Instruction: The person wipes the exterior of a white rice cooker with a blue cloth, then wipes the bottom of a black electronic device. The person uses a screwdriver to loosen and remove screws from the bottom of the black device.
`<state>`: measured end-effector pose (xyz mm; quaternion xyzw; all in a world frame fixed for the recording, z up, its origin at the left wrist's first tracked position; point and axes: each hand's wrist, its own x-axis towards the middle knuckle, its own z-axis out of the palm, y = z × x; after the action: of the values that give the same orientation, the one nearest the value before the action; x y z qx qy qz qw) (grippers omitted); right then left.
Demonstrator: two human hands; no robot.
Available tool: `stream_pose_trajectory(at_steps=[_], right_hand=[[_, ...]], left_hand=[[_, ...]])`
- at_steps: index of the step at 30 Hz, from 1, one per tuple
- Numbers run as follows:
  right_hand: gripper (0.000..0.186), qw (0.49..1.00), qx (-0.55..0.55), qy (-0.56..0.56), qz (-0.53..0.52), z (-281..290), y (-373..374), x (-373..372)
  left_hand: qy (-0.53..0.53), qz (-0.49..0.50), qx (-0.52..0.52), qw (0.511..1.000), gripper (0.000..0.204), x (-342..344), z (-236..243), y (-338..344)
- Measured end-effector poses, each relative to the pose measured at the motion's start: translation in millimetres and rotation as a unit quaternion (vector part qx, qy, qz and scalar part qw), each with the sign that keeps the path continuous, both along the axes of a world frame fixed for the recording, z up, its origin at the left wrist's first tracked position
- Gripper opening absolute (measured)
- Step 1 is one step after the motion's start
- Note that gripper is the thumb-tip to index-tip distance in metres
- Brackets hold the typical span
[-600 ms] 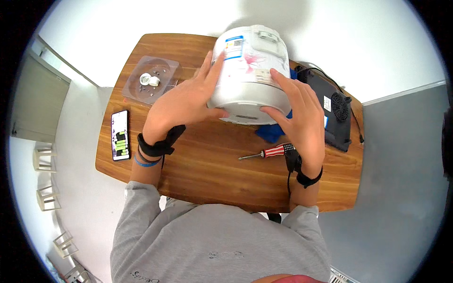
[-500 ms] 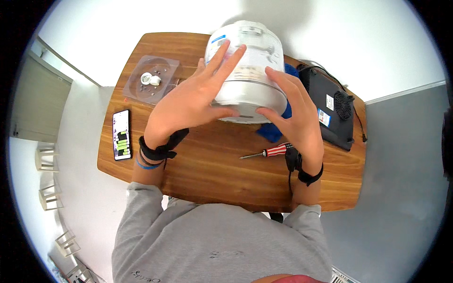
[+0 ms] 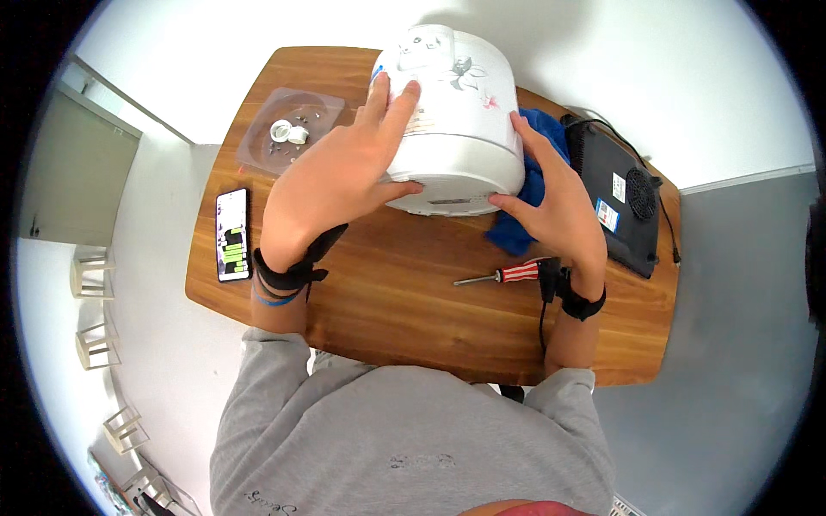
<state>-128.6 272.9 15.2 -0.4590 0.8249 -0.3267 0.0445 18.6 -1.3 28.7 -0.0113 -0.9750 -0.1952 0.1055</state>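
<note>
A rounded white rice cooker with grey and pink flower prints lies tipped at the far side of the table, its flat underside turned toward me. My left hand grips its left side, thumb on the rim of the base and fingers spread over the body. On the opposite side my right hand holds it the same way, thumb at the base edge. A blue cloth lies partly under and beside the cooker. Near my right wrist is a screwdriver with a red-and-white striped handle.
On the left, a clear plastic tray holds small screws and white round parts. A phone with its screen lit lies closer to me. At the right is a black flat appliance with a round fan grille and a cord.
The rice cooker has turned in my hands: its top panel has shifted left and the flower print shows more clearly. Both hands still hold its sides.
</note>
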Motion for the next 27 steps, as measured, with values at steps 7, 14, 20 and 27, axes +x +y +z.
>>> stream_pose_trajectory(at_steps=[7,14,20,27], right_hand=[[0.105,1.0,0.008,0.007,-0.019,1.8,-5.2,5.8],[0.118,0.996,-0.021,-0.075,0.04,-7.9,-2.5,-4.8],[0.11,0.995,-0.04,-0.084,0.032,-5.3,-2.8,-2.7],[0.088,0.995,0.009,0.091,-0.048,25.3,25.6,6.3]], left_hand=[[0.038,-0.004,-0.017,0.999,0.107,2.3,-3.7,-4.9],[0.059,-0.006,-0.012,0.998,0.11,-2.6,-3.4,-3.9],[0.081,-0.035,-0.009,0.996,0.105,-5.2,-20.4,-7.0],[-0.023,-0.063,0.027,0.997,0.116,-10.9,-22.4,6.0]])
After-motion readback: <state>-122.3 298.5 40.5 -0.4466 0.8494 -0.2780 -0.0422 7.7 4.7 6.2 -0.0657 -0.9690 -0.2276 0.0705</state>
